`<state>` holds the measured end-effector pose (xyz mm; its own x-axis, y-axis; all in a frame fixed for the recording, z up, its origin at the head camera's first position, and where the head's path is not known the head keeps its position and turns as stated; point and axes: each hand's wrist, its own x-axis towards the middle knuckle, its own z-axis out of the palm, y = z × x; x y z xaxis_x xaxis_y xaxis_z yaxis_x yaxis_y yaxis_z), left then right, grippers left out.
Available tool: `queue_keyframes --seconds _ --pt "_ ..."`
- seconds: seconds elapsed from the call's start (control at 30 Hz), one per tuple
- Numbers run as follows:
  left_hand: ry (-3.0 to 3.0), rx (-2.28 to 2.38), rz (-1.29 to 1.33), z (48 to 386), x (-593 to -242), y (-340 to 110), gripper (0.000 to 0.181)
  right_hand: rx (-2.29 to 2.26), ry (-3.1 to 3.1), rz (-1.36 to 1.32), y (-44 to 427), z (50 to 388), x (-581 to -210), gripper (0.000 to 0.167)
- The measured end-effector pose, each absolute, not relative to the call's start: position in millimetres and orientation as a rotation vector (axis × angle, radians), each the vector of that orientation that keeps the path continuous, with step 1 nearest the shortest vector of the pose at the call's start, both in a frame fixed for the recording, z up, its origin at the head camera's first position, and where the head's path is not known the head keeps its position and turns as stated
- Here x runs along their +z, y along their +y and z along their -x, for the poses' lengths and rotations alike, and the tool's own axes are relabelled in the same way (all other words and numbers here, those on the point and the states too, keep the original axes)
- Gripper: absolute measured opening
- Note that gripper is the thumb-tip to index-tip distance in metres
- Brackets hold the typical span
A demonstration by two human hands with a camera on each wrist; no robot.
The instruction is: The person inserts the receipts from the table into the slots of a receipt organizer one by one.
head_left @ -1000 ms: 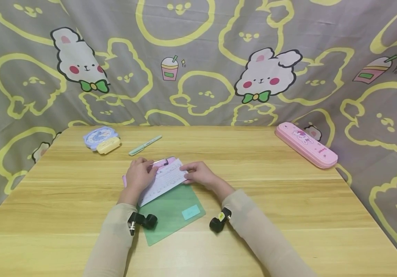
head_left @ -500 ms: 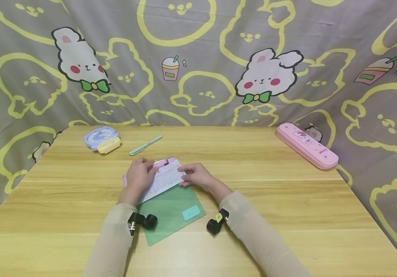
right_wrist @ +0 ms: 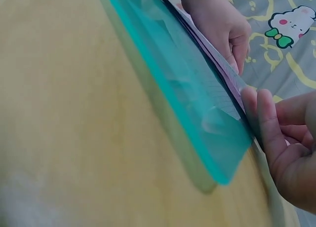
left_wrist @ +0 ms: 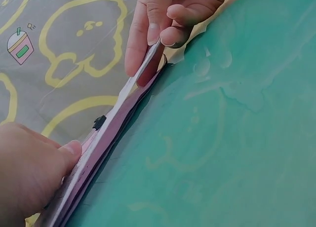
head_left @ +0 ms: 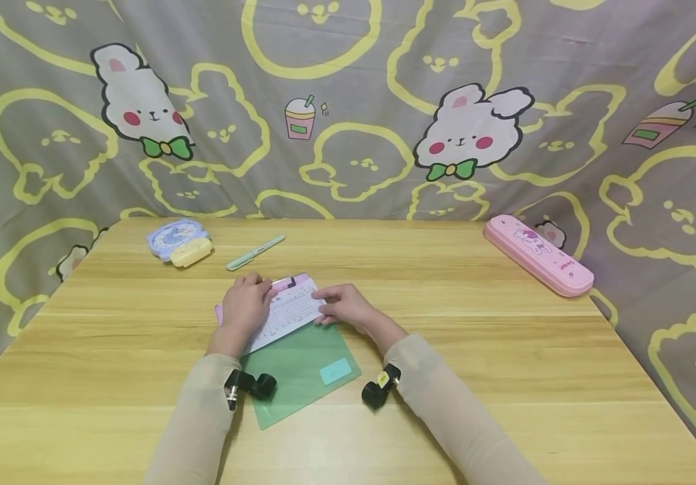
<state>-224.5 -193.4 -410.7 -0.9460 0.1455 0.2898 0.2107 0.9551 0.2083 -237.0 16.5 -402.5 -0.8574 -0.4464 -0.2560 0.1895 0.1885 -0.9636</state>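
A pink clipboard (head_left: 302, 277) lies on the table with a metal clip (head_left: 283, 283) at its top. White printed paper (head_left: 290, 314) rests over it. The left hand (head_left: 244, 306) grips the clipboard's upper left side, its thumb beside the clip. At the opposite edge, the right hand (head_left: 348, 306) pinches the paper between thumb and fingers, as the left wrist view also shows. A translucent green plastic sheet (head_left: 290, 387) extends from under the paper toward the person, bearing a light blue label (head_left: 335, 371). The left fingertips are partly hidden.
Behind the hands lies a pale green pen (head_left: 255, 253). A blue clock-shaped item (head_left: 174, 237) and a small yellow case (head_left: 191, 253) sit at the back left. A pink pencil case (head_left: 538, 256) stands at the back right, near a patterned curtain (head_left: 360, 101).
The paper's right side has come down flatter and slightly left, so its printed grid shows more clearly. The right hand has shifted slightly left with it; the left hand stays nearly still.
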Motion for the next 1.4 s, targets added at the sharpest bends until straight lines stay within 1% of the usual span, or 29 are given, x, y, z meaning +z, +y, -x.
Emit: queue_keyframes --seconds 0.17,0.43,1.4 --pt "-2.817 -0.361 0.256 225 -410 -193 0.029 -1.683 2.028 0.205 13 240 -403 0.033" --pt "-2.818 -0.386 0.243 224 -411 -193 0.027 -1.686 2.053 0.235 8 242 -402 0.033" --pt "-2.851 -0.398 0.24 224 -409 -193 0.029 -1.667 2.128 0.196 -4 246 -402 0.035"
